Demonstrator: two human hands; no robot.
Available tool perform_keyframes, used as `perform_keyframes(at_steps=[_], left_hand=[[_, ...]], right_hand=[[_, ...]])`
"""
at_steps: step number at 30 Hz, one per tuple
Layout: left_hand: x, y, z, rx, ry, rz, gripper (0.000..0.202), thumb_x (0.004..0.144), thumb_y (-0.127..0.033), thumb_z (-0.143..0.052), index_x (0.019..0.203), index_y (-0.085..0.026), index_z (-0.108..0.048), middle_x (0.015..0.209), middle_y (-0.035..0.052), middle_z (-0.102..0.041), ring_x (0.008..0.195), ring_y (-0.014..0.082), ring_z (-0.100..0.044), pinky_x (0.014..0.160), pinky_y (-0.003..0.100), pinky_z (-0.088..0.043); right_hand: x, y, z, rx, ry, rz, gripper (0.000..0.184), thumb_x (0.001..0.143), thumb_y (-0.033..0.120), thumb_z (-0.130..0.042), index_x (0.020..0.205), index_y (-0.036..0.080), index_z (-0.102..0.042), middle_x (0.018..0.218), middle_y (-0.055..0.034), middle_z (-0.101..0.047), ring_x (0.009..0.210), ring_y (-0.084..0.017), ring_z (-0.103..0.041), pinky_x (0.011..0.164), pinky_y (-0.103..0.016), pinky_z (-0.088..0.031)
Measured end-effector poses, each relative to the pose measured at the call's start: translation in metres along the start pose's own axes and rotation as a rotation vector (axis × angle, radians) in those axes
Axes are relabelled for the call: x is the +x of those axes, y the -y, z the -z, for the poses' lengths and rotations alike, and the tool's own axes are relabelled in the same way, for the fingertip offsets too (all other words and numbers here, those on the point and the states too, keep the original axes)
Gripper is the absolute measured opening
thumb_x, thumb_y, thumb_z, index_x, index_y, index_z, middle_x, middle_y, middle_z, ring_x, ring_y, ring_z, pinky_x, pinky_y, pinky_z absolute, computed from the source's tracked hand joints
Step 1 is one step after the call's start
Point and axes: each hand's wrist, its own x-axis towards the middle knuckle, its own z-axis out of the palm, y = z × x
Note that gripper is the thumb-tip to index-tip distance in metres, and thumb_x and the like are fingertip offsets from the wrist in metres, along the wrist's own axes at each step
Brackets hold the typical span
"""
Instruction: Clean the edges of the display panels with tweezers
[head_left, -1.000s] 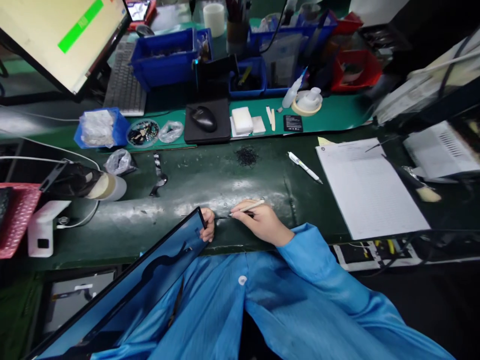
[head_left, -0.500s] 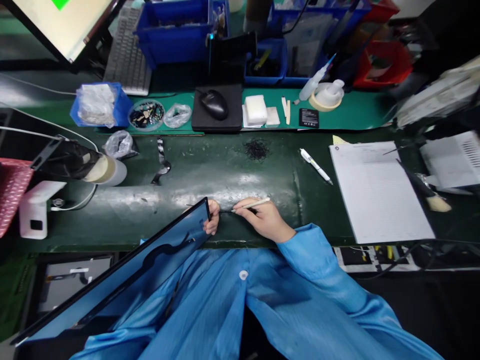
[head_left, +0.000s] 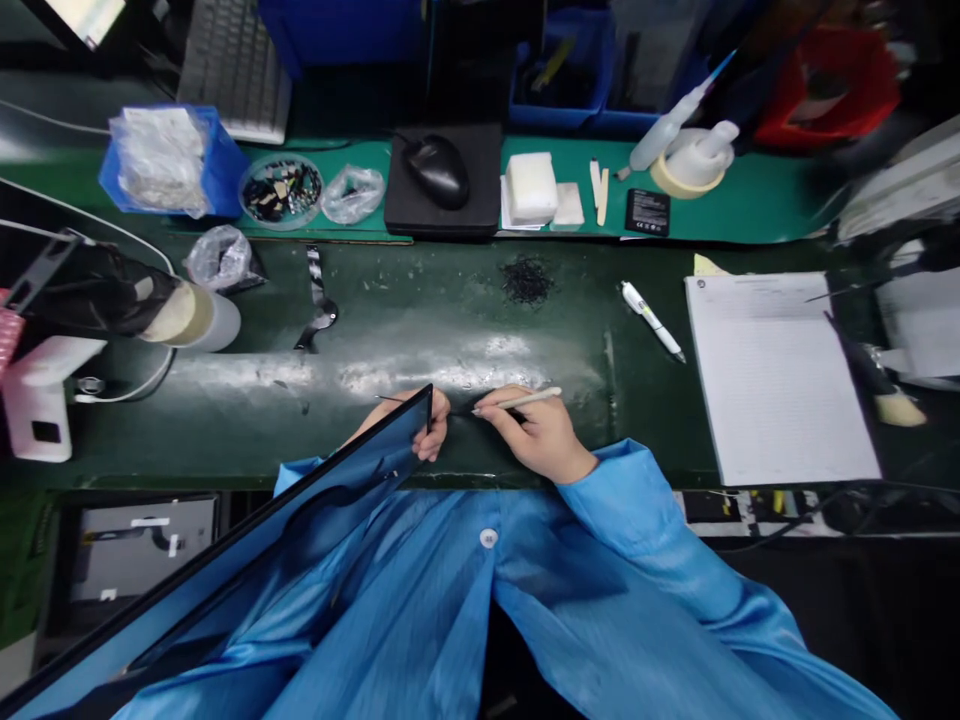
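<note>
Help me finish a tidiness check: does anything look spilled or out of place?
Possibly the heap of fine black strands: it lies loose on the green work surface, left of the white pen, while small parts sit in a round dish.

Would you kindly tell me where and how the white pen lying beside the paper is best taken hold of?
I'd pinch the white pen mid-barrel from above, thumb and finger across its long sides: it is slender and lies flat on the bench, slanting with its tip toward the near right. The right hand is nearer, but holds a slim pale tool.
</note>
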Motion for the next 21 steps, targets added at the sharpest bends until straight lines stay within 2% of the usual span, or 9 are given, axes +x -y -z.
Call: perform_keyframes(at_steps=[6,12,16,21], left_hand=[[0.003,-0.006,-0.002,-0.037,0.054,0.045,0.023,0.104,-0.028,-0.050,0.086,-0.016,-0.041,0.057,-0.0036,-0.053,0.046,0.0083,-0.052,0.058,0.023,-0.053],[0.001,-0.012,-0.013,-0.018,0.018,0.033,0.021,0.108,-0.026,-0.041,0.089,-0.016,-0.041,0.059,-0.0043,-0.052,0.048,0.0070,-0.053,0.060,0.021,-0.054],[0.000,-0.011,-0.015,-0.009,-0.009,0.027,0.022,0.107,-0.027,-0.043,0.089,-0.015,-0.041,0.058,-0.0047,-0.052,0.047,0.0065,-0.052,0.058,0.020,-0.054],[-0.001,-0.007,-0.012,0.008,-0.056,0.012,0.020,0.105,-0.027,-0.047,0.088,-0.015,-0.046,0.059,-0.0011,-0.056,0.048,0.0091,-0.053,0.059,0.023,-0.054]], right_hand=[[-0.002,-0.001,0.002,0.019,-0.034,-0.012,0.012,0.097,0.023,-0.065,0.094,0.024,-0.077,0.090,-0.0032,-0.080,0.082,-0.020,-0.075,0.079,-0.037,-0.062],[0.000,-0.001,0.000,0.019,-0.004,0.005,0.012,0.098,0.024,-0.065,0.095,0.024,-0.077,0.091,-0.0036,-0.081,0.083,-0.020,-0.075,0.078,-0.037,-0.062],[0.000,0.000,0.000,0.028,0.008,0.016,0.012,0.098,0.024,-0.065,0.096,0.024,-0.077,0.092,-0.0039,-0.080,0.084,-0.020,-0.075,0.079,-0.037,-0.062],[0.000,0.004,0.000,-0.027,0.049,0.009,0.016,0.099,0.027,-0.062,0.097,0.025,-0.077,0.094,-0.0041,-0.080,0.085,-0.021,-0.075,0.079,-0.038,-0.064]])
